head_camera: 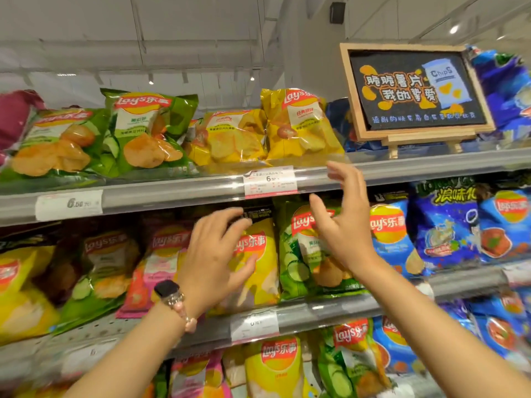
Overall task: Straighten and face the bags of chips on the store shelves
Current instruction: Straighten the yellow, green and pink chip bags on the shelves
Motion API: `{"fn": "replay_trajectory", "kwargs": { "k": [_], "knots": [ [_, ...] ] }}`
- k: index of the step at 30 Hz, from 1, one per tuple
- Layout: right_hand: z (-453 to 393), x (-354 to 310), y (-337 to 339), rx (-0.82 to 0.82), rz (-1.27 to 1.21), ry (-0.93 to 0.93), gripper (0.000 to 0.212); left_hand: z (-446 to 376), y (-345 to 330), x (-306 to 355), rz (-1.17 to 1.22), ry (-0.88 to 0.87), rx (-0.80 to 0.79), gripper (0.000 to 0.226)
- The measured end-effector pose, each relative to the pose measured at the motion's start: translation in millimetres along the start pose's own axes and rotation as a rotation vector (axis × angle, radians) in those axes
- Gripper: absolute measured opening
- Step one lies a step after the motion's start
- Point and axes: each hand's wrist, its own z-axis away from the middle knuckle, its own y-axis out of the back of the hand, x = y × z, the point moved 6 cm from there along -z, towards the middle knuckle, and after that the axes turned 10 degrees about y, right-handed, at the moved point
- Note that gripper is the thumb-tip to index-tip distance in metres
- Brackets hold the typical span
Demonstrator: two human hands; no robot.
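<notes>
Head view, and the big picture first: three tiers of chip bags fill the frame. The top shelf [178,193] runs across from nine to three o'clock, the middle shelf [330,311] sits below centre, and a third row peeks in at six.

Up top, two green cucumber bags [138,133] at ten o'clock lean back and overlap, and beside them at twelve the two yellow classic bags [298,124] stand unevenly, one taller than the other. To my eye that row is not yet faced. At one o'clock a wooden chalkboard sign [413,90] stands on the shelf, with blue bags behind it.

Middle tier now. Left of centre, around eight o'clock, the bags slump at angles, so that stretch looks unfinished. Right of centre, the green cucumber bag [301,248] and the blue bag [390,234] stand fairly square to the front.

Both hands are up. The left hand [215,254], smartwatch [168,291] on the wrist, has its fingers spread in front of the yellow bag [258,254] at dead centre; contact is too blurred to call. The right hand [342,214], fingers apart and gripping nothing, hangs in front of the shelf edge near the price tag [270,180].

Plenty left, I'd judge.
</notes>
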Motion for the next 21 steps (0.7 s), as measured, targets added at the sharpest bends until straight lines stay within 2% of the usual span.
{"fn": "replay_trajectory", "kwargs": {
  "k": [2,4,7,10,18,21],
  "knots": [
    [29,6,1,-0.001,-0.008,-0.075,0.045,23,-19,0,0.008,-0.003,-0.075,0.054],
    [53,16,1,-0.047,0.051,-0.158,0.051,42,-38,-6,-0.026,0.02,-0.173,0.072],
    [77,38,-6,-0.263,0.22,-0.29,0.078,63,-69,-23,-0.196,0.092,-0.395,0.11],
    [91,56,-12,-0.44,0.239,-0.402,0.103,78,-86,-38,-0.235,0.156,-0.534,0.125],
    [95,65,-17,-0.449,0.167,-0.38,0.111,88,-98,-48,-0.148,0.218,-0.477,0.121],
    [98,74,-15,-0.424,0.158,-0.47,0.118,89,-100,-49,-0.161,0.202,-0.46,0.12]
  ]
}}
